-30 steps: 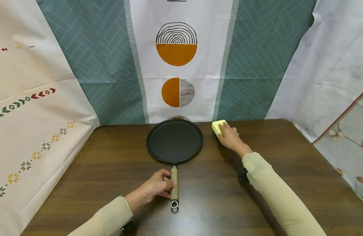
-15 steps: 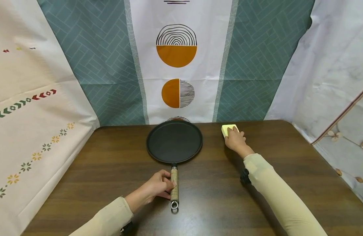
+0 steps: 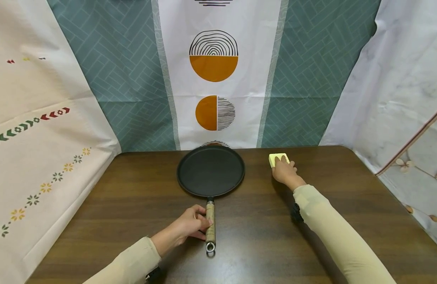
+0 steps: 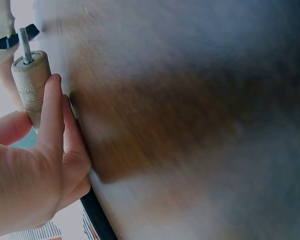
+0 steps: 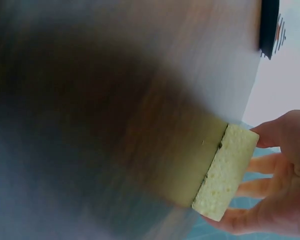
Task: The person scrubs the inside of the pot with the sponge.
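Observation:
A round black flat pan (image 3: 210,170) lies on the wooden table with its handle (image 3: 210,223) toward me. My left hand (image 3: 190,224) pinches that light wooden handle between thumb and fingers; in the left wrist view the handle's end (image 4: 31,75) with its metal ring stands up past the fingertips. To the right of the pan, my right hand (image 3: 286,172) grips a pale yellow sponge (image 3: 278,157) from above. In the right wrist view the porous side of the sponge (image 5: 226,172) sits right at the table surface, thumb and fingers at its edges.
The brown table (image 3: 247,236) has its back edge against a hanging teal and white cloth (image 3: 218,110). A cream cloth (image 3: 51,169) hangs at the left and a white marbled cloth (image 3: 392,110) at the right. Black bands sit at both wrists.
My right hand has moved the sponge to the right and slightly toward me, farther from the pan. The left hand and the pan have stayed in place.

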`<action>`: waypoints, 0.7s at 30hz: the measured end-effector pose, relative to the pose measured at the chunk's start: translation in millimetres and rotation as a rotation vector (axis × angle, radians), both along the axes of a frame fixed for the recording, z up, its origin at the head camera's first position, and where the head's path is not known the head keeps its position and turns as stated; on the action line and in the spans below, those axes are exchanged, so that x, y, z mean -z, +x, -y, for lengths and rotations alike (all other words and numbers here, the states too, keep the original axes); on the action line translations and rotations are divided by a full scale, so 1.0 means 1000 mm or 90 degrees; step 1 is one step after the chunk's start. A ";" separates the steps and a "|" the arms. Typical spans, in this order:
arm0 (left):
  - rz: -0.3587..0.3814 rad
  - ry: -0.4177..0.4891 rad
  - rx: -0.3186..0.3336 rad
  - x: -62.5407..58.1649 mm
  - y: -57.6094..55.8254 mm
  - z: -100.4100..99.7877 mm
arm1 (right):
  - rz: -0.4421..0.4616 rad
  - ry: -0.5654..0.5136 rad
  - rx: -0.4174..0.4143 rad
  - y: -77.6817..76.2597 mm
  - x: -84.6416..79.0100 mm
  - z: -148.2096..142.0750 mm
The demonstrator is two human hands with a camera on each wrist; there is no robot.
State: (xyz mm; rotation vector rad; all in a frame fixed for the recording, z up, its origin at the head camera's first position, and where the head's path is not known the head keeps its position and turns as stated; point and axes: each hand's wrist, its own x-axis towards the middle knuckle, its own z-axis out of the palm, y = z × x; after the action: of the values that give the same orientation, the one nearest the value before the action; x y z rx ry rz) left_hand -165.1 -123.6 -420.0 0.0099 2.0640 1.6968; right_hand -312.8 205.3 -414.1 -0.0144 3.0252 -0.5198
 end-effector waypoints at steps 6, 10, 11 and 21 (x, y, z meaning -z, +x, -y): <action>-0.007 -0.001 -0.002 0.000 0.000 0.003 | 0.043 0.027 -0.038 -0.001 -0.003 0.002; -0.024 -0.009 0.009 -0.001 0.000 0.005 | 0.059 0.021 -0.047 -0.002 -0.003 0.003; -0.029 -0.012 0.016 -0.001 0.000 0.005 | 0.062 0.016 -0.048 -0.002 -0.003 0.003; -0.090 -0.116 0.117 -0.012 -0.012 0.013 | 0.029 -0.051 -0.052 0.002 0.002 0.001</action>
State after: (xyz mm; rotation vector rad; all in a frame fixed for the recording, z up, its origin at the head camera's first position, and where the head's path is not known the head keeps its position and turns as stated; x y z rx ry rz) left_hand -177.5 -136.3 -408.0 0.2611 2.2381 1.4312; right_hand -311.3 204.3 -415.7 -0.1285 2.9429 -0.6249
